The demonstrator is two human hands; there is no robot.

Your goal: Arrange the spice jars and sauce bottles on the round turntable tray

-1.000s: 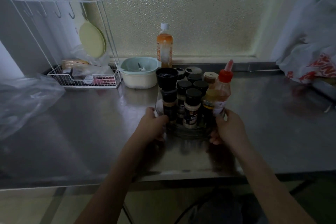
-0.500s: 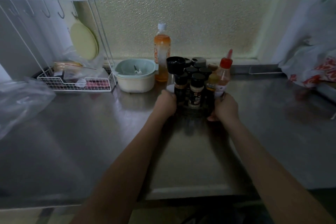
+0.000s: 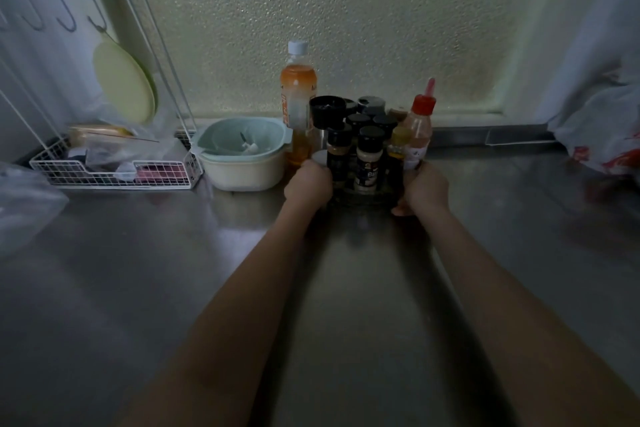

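My left hand [image 3: 308,184] and right hand [image 3: 425,188] grip the tray [image 3: 363,197] edges, frame center; bowl [image 3: 242,158] just left, bare table [image 3: 519,218] right.

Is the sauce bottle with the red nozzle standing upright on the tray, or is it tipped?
Upright: the sauce bottle stands with its red nozzle pointing up, slightly tilted.

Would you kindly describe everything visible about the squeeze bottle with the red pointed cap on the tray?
The clear plastic squeeze bottle with a red pointed nozzle cap stands upright at the right edge of the dark round turntable tray. It holds a pale orange sauce and has a white label low on its body. A smaller yellow-capped bottle stands close on its left. The right hand grips the tray just below it; whether the hand touches the bottle cannot be told.
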